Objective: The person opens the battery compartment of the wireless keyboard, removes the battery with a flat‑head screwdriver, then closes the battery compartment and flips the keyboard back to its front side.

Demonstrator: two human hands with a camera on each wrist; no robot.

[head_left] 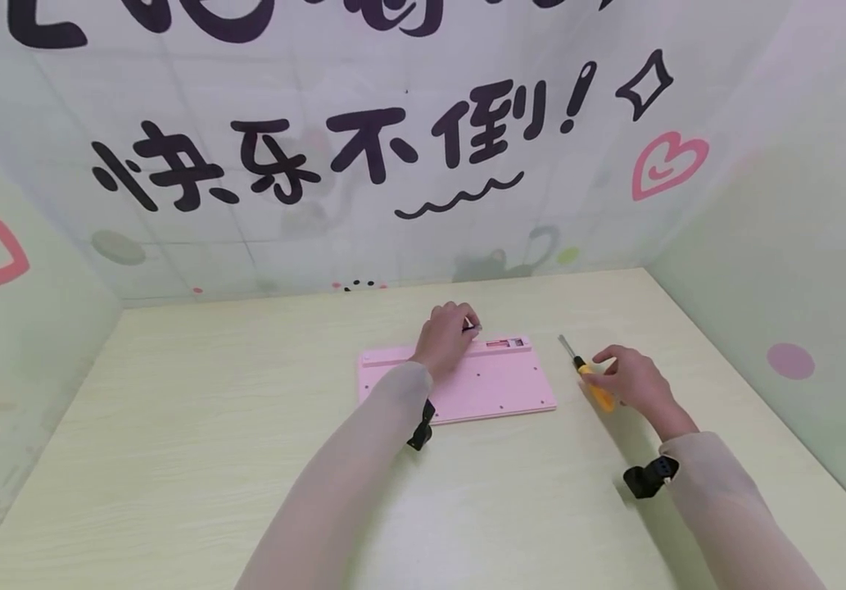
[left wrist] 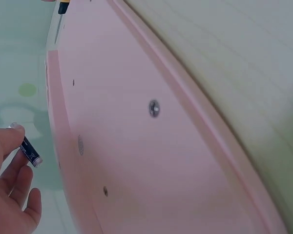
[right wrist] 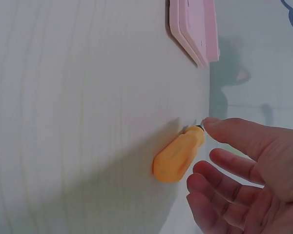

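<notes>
A pink keyboard (head_left: 496, 383) lies with its screwed underside up, a small battery slot (head_left: 502, 343) uncovered in its raised back bar. Over that bar is my left hand (head_left: 446, 336), pinching a small dark battery (left wrist: 31, 152) between thumb and fingers. In the left wrist view the battery is held beyond the bar. To the right of the keyboard lies a screwdriver (head_left: 590, 382) with a yellow handle and a black collar. My right hand (head_left: 632, 378) hovers beside the handle, fingers loosely bent and parted, holding nothing; the right wrist view shows the thumb tip near the collar.
The pale wood-grain table (head_left: 194, 426) is walled in by a printed white backdrop (head_left: 364, 238) behind and light panels at both sides. Black wrist cameras (head_left: 649, 478) sit on both forearms.
</notes>
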